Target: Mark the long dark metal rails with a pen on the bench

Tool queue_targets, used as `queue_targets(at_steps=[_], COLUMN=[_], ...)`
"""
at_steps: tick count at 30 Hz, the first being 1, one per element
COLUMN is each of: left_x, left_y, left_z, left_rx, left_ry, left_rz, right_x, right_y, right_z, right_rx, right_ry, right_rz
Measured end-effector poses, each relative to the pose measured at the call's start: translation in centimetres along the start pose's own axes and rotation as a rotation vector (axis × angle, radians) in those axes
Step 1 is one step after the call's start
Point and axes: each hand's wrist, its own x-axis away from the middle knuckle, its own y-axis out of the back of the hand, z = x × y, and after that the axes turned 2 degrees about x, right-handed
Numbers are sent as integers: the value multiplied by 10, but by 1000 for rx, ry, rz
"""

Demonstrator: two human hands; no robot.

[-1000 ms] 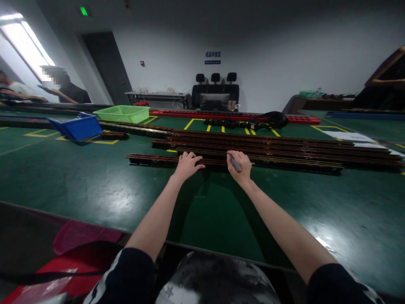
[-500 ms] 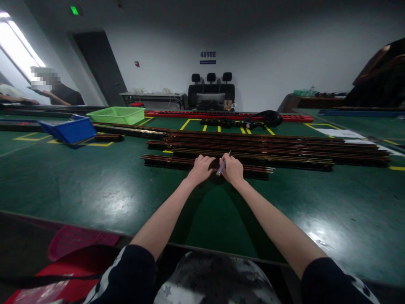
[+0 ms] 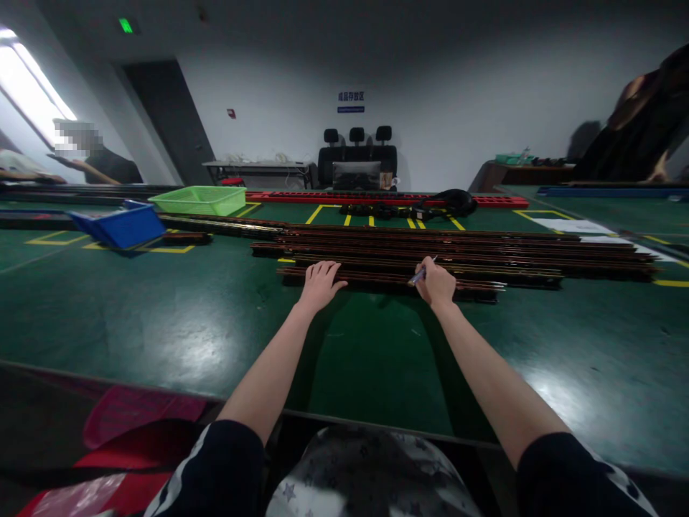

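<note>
Long thin dark strips with coppery edges (image 3: 377, 276) lie side by side in a bundle across the green table (image 3: 366, 359). My left hand (image 3: 321, 283) rests on the left part of the nearest strips, fingers spread and thumb out to the right. Toward their right part, my right hand (image 3: 438, 283) is closed around a slim pen (image 3: 418, 276) and touches the strips. More rows of the same strips (image 3: 463, 245) lie just behind, some reaching far to the right.
A blue bin (image 3: 123, 224) and a light green basket (image 3: 199, 199) stand at the left. Behind the strips lie a black cable bundle (image 3: 452, 202) and a long red rail (image 3: 301, 196). White papers (image 3: 573, 225) lie at the right. Other people (image 3: 110, 165) are across the table.
My hands have moved apart, the left one leftward and the right one, with the pen, rightward. The nearest strips have shifted to the right.
</note>
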Motion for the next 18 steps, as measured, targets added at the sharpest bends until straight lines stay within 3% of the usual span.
queue_targets(at_steps=[6,18], left_x=[-3,-7], left_y=[-7,-11], left_z=[4,10], left_rx=[-12,-9], left_ry=[138,122], left_rz=[-33,10], right_x=[-11,-9], right_y=[-9,-9], right_z=[-25,-27], right_rx=[-1,-26], right_ry=[13,34], right_rz=[-45,-48])
